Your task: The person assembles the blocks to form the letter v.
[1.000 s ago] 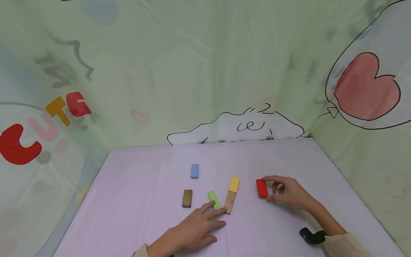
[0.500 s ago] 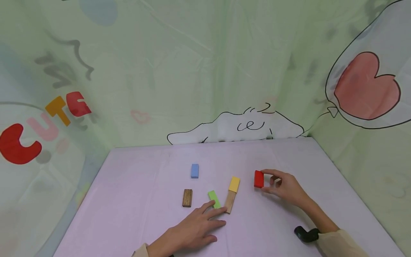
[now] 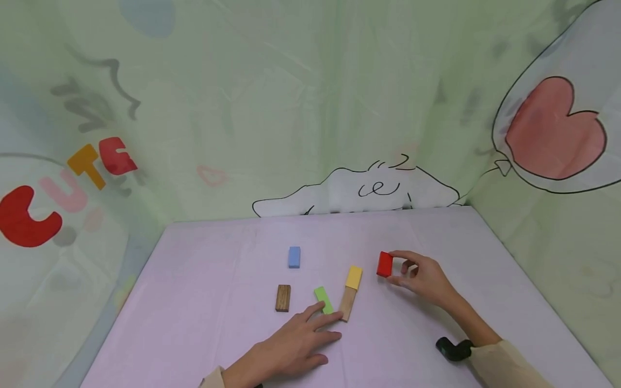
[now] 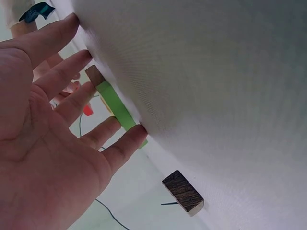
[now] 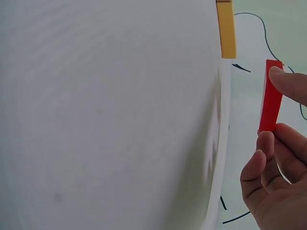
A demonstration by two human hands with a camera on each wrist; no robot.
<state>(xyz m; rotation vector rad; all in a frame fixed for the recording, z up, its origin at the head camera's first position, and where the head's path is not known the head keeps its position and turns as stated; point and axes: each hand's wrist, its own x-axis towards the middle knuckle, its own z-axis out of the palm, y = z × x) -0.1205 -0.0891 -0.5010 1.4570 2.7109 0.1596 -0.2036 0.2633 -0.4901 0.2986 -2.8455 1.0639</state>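
My right hand (image 3: pixel 424 279) pinches a red block (image 3: pixel 385 264) by its two ends between thumb and fingers. In the right wrist view the red block (image 5: pixel 272 98) is raised off the table. My left hand (image 3: pixel 301 345) lies with spread, straight fingers on the table, fingertips at the near ends of a green block (image 3: pixel 323 299) and a light-wood block (image 3: pixel 347 303). A yellow block (image 3: pixel 354 278) sits end to end with the light-wood one, to the left of the red block. In the left wrist view the fingers partly cover the green block (image 4: pixel 116 105).
A dark-brown wood block (image 3: pixel 283 298) lies left of the green one, and a blue block (image 3: pixel 294 257) lies farther back. The pale table (image 3: pixel 204 280) meets a printed cloth backdrop (image 3: pixel 271 108) at the back and sides.
My right hand has lifted the red block and carried it left and away from me, toward the yellow block; the block has tilted. My left hand has stayed in place.
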